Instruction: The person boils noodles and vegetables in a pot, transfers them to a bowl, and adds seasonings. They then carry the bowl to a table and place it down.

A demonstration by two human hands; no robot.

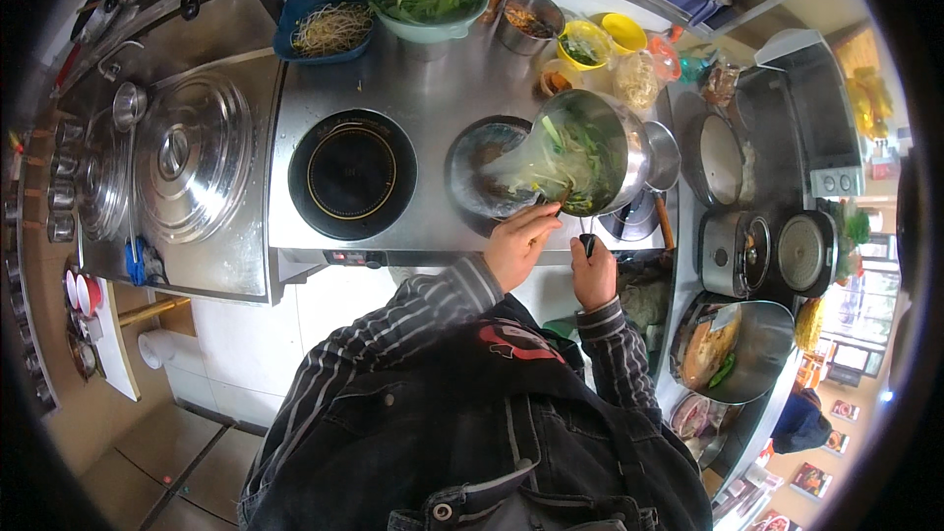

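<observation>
My right hand (594,273) grips the black handle of a steel saucepan (633,155), which is tilted to the left over a bowl. Leafy greens and pale noodles or sprouts (571,155) lie in the pan's mouth, and steam rises beside them. At the pan's lower rim, my left hand (522,240) holds a slim utensil, probably chopsticks, its tips among the food. The bowl (479,169) stands beneath on the right-hand part of the steel counter, partly hidden by steam and the pan.
A round black induction hob (352,174) is left of the bowl. Behind stand a blue basket of bean sprouts (332,29), a green colander of leafy greens (431,0), a steel pot (529,21) and yellow bowls (584,44). A large steel lid (193,158) lies further left.
</observation>
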